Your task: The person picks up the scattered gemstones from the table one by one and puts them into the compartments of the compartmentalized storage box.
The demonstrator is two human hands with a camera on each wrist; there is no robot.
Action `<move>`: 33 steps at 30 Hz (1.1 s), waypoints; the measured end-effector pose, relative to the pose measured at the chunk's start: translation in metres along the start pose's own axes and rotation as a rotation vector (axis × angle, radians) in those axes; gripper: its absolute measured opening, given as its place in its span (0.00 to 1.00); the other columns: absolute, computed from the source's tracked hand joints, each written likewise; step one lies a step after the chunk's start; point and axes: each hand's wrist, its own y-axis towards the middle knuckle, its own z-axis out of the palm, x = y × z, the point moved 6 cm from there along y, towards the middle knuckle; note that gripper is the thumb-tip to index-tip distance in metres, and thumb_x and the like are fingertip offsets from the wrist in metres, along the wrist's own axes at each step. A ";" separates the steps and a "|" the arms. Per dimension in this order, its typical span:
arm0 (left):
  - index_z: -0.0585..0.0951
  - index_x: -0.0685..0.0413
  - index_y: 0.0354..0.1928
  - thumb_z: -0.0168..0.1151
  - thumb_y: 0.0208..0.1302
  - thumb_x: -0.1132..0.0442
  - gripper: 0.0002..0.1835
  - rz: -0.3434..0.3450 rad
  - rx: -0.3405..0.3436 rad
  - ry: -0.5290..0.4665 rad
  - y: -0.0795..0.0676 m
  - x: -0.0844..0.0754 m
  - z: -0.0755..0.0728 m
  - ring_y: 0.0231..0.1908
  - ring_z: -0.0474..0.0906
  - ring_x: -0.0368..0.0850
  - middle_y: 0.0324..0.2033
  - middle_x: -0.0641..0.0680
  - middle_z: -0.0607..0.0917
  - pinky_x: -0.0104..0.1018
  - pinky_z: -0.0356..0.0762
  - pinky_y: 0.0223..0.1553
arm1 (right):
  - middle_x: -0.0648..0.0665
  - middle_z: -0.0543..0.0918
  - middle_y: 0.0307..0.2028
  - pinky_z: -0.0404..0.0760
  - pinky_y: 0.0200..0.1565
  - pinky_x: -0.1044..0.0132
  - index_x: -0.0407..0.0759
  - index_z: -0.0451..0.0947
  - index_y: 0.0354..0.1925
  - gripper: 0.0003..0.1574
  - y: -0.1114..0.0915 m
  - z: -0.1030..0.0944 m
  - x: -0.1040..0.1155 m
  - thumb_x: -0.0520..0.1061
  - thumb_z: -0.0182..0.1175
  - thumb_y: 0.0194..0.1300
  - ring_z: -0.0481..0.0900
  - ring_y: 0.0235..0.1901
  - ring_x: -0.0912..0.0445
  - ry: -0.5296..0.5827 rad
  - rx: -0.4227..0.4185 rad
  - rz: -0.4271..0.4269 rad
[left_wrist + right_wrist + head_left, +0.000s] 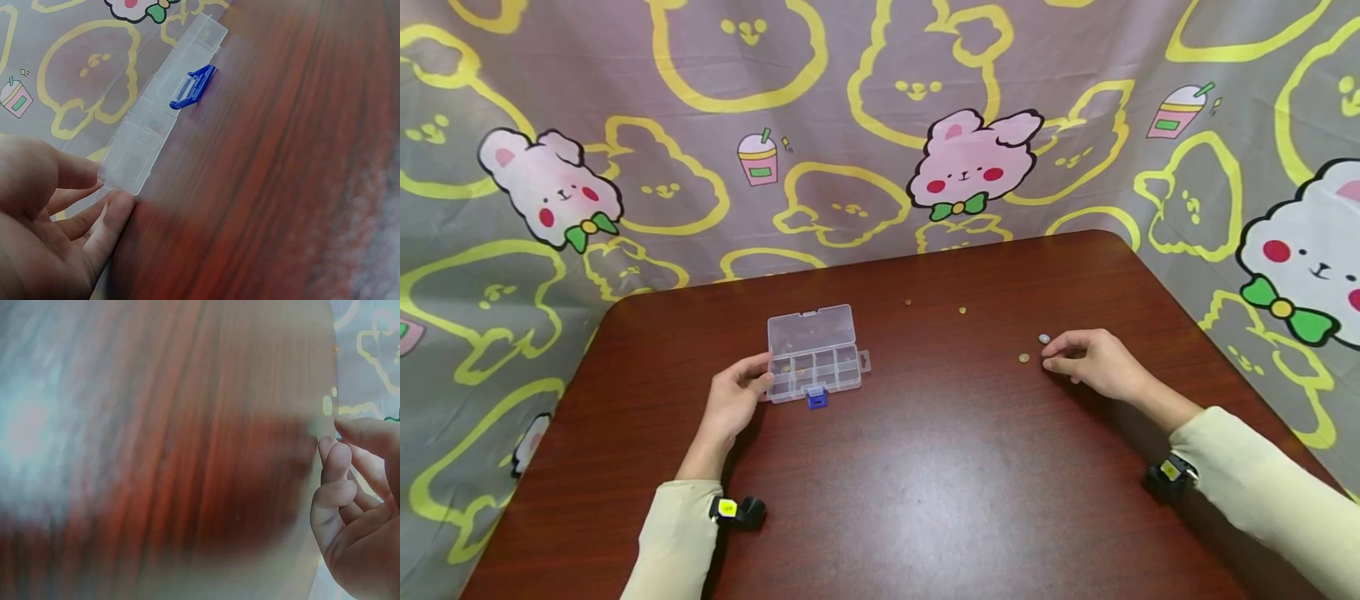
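Note:
A clear plastic compartment box (pixel 815 372) lies on the table with its lid (pixel 811 331) folded back and its blue latch (pixel 817 398) hanging at the front. My left hand (pixel 737 396) grips the box's left end, thumb in front, fingers behind. A few tiny yellowish pieces (pixel 786 368) sit in the left compartments. On the right, my right hand (pixel 1090 362) is low over the table, thumb and index fingertips close together. Whether anything is between them is too small to tell. Beside those fingertips lie a pale button (pixel 1044 339) and a yellowish button (pixel 1024 358).
Farther back on the brown table (pixel 917 467) lie a yellow-green button (pixel 962 310) and a small brownish one (pixel 908 302). A clear hanging tab (pixel 865 361) juts from the box's right end. A patterned curtain (pixel 842 208) surrounds the table's back and sides.

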 end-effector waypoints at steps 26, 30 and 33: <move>0.77 0.67 0.63 0.57 0.71 0.74 0.20 0.014 -0.008 -0.006 0.000 -0.001 0.000 0.40 0.79 0.38 0.57 0.68 0.79 0.25 0.81 0.35 | 0.46 0.84 0.28 0.78 0.24 0.66 0.38 0.85 0.39 0.06 0.018 0.046 0.044 0.35 0.69 0.62 0.77 0.22 0.54 0.122 0.082 -0.081; 0.77 0.66 0.63 0.57 0.70 0.73 0.20 0.008 -0.013 -0.003 -0.001 0.000 0.000 0.39 0.79 0.39 0.57 0.67 0.80 0.25 0.81 0.35 | 0.46 0.84 0.27 0.78 0.23 0.66 0.38 0.85 0.39 0.05 0.023 0.055 0.053 0.34 0.68 0.62 0.77 0.21 0.54 0.136 0.096 -0.098; 0.77 0.67 0.62 0.58 0.70 0.74 0.20 0.014 -0.013 -0.011 -0.001 0.000 0.001 0.38 0.79 0.37 0.56 0.68 0.80 0.25 0.81 0.35 | 0.45 0.84 0.27 0.78 0.24 0.66 0.37 0.84 0.39 0.05 0.026 0.063 0.058 0.33 0.67 0.62 0.77 0.22 0.53 0.158 0.114 -0.105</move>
